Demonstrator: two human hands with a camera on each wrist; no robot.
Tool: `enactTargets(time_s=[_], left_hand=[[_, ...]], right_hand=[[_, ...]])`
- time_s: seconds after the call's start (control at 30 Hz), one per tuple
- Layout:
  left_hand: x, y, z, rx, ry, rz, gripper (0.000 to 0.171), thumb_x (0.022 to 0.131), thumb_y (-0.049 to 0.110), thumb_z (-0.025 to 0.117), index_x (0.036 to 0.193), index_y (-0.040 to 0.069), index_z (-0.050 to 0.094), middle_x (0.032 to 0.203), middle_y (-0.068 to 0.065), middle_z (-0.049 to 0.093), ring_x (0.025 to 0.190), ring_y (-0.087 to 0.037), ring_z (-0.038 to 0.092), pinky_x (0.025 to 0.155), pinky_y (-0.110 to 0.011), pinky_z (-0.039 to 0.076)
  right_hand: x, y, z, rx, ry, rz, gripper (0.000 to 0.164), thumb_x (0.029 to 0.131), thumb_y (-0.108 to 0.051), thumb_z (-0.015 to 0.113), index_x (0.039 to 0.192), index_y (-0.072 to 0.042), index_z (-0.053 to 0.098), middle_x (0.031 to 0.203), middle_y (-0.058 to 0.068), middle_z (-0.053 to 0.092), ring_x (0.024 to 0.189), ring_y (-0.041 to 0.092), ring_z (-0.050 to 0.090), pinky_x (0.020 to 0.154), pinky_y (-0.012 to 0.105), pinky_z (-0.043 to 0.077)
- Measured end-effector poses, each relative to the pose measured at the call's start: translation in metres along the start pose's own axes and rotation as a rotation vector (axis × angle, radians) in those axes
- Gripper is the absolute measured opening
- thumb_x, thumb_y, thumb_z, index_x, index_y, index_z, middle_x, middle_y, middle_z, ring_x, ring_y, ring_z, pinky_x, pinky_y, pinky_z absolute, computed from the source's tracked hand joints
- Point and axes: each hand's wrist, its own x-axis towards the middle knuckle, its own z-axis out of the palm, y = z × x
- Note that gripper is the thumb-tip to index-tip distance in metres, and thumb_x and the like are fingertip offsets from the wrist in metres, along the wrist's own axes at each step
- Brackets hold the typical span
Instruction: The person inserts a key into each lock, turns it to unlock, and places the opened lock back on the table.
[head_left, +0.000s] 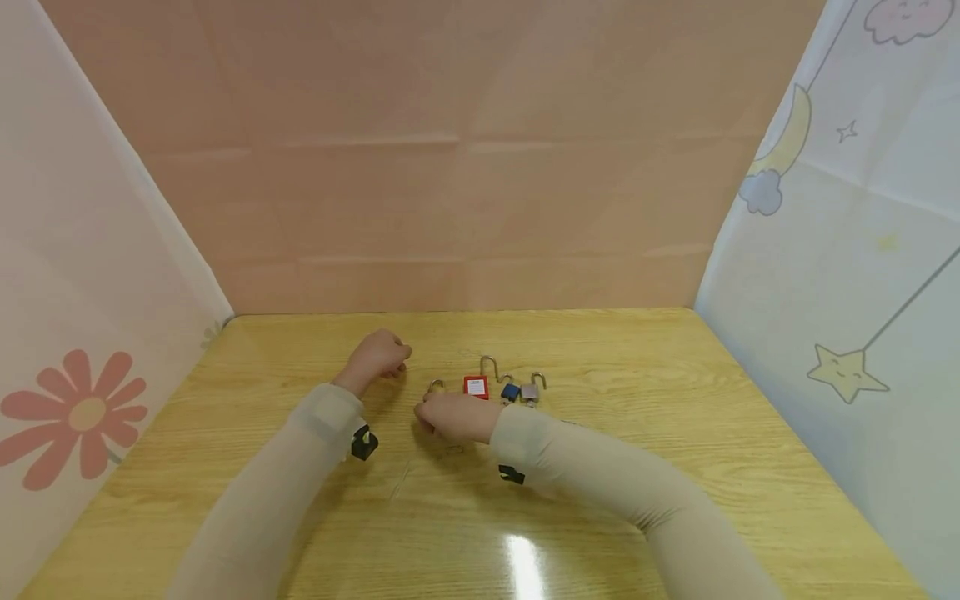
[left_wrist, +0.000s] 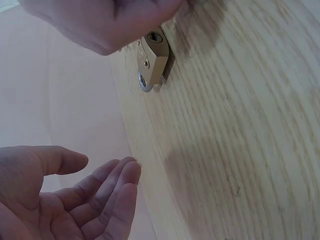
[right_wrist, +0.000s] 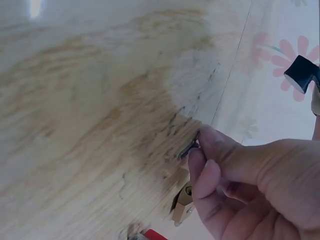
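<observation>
My right hand (head_left: 457,417) pinches a small dark metal key (right_wrist: 188,150) between thumb and fingertip, just above the table. Close by lies a brass padlock (left_wrist: 154,60), its keyhole end facing the right hand; in the head view that hand hides most of it. My left hand (left_wrist: 75,200) hovers to the left of the padlock, fingers relaxed and slightly bent, holding nothing. To the right of the brass padlock are a red padlock (head_left: 476,385) with a white label, a blue padlock (head_left: 511,391) and a pale pinkish padlock (head_left: 530,391), all with raised shackles.
The wooden table (head_left: 637,358) meets a plain orange-brown backdrop (head_left: 465,208) at its far edge. Printed white sheets (head_left: 862,250) stand along both sides. Light glares off the tabletop near the front.
</observation>
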Motion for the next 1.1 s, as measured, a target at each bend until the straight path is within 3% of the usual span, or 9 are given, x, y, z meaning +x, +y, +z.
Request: enactTargets(time_s=[0.17, 0.47, 0.63, 0.83, 1.1], left_hand=[[0.001, 0.000, 0.000, 0.003, -0.001, 0.001, 0.034, 0.097, 0.020, 0.047, 0.102, -0.006, 0.070, 0.085, -0.015, 0.071, 0.077, -0.027, 0.069, 0.074, -0.038, 0.057], [0.000, 0.000, 0.001, 0.002, 0.006, 0.001, 0.034, 0.097, 0.019, 0.047, 0.095, -0.006, 0.070, 0.084, -0.016, 0.071, 0.073, -0.025, 0.067, 0.072, -0.037, 0.056], [0.000, 0.002, 0.001, 0.010, 0.011, 0.001, 0.034, 0.097, 0.019, 0.047, 0.093, -0.005, 0.070, 0.085, -0.016, 0.072, 0.075, -0.027, 0.068, 0.074, -0.038, 0.056], [0.000, 0.004, 0.000, 0.001, 0.000, -0.006, 0.035, 0.098, 0.019, 0.046, 0.107, -0.005, 0.069, 0.092, -0.017, 0.072, 0.082, -0.030, 0.070, 0.078, -0.040, 0.056], [0.000, 0.004, -0.001, -0.009, 0.002, 0.010, 0.035, 0.097, 0.019, 0.046, 0.104, -0.007, 0.069, 0.092, -0.019, 0.072, 0.081, -0.030, 0.070, 0.076, -0.040, 0.057]], right_hand=[[0.002, 0.001, 0.000, -0.011, -0.005, 0.000, 0.011, 0.092, -0.007, 0.065, 0.088, -0.015, 0.059, 0.083, -0.003, 0.055, 0.072, 0.008, 0.048, 0.062, 0.019, 0.041], [-0.004, -0.001, 0.000, 0.017, 0.031, 0.096, 0.013, 0.089, -0.016, 0.071, 0.082, -0.017, 0.060, 0.081, -0.005, 0.058, 0.069, 0.005, 0.049, 0.060, 0.019, 0.042], [-0.003, -0.001, 0.000, 0.029, 0.049, 0.072, 0.009, 0.089, -0.015, 0.070, 0.083, -0.014, 0.064, 0.081, -0.004, 0.063, 0.069, 0.004, 0.051, 0.060, 0.017, 0.042], [0.000, 0.000, 0.001, 0.041, -0.010, 0.074, 0.006, 0.091, -0.017, 0.069, 0.090, -0.013, 0.064, 0.085, -0.004, 0.064, 0.074, 0.006, 0.056, 0.066, 0.020, 0.046], [-0.009, 0.001, -0.004, 0.044, -0.024, 0.066, 0.009, 0.094, -0.016, 0.063, 0.086, -0.016, 0.061, 0.077, -0.007, 0.059, 0.066, 0.007, 0.048, 0.060, 0.023, 0.041]])
